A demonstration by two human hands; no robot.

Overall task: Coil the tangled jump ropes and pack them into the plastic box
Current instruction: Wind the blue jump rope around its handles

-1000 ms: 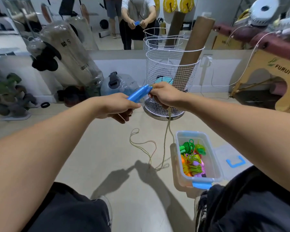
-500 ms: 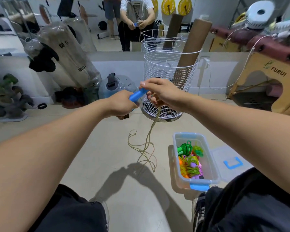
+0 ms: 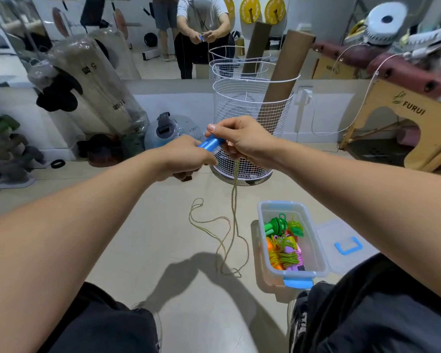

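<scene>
Dumbbells [image 3: 3,146] in grey and green sit stacked at the far left of the frame, with plastic-wrapped punching bags [image 3: 97,90] leaning on the wall just right of them and a clear water-filled weight bag [image 3: 168,131] on the floor beside those. Near the centre, the left hand [image 3: 186,159] is curled round the lower end of a blue jump-rope handle [image 3: 210,144], gripping it. The right hand [image 3: 242,141] meets it from the other side, thumb and fingers pinching the handle's upper end, with the olive-yellow rope [image 3: 233,200] running out from under its fingers. That rope hangs straight down, then lies in loose loops on the beige floor [image 3: 148,238] at lower centre, just left of the box. Behind the hands stands a white wire basket [image 3: 242,103] holding a brown cardboard tube [image 3: 283,80]. Right of the rope, the clear plastic box [image 3: 318,253] with blue latches sits open on the floor, holding coiled jump ropes [image 3: 284,240] in green, orange, yellow and purple. Its lid [image 3: 346,240] lies flat just to the right, touching the box. A folded wooden table marked FURUI [image 3: 402,118] leans at the far right.
</scene>
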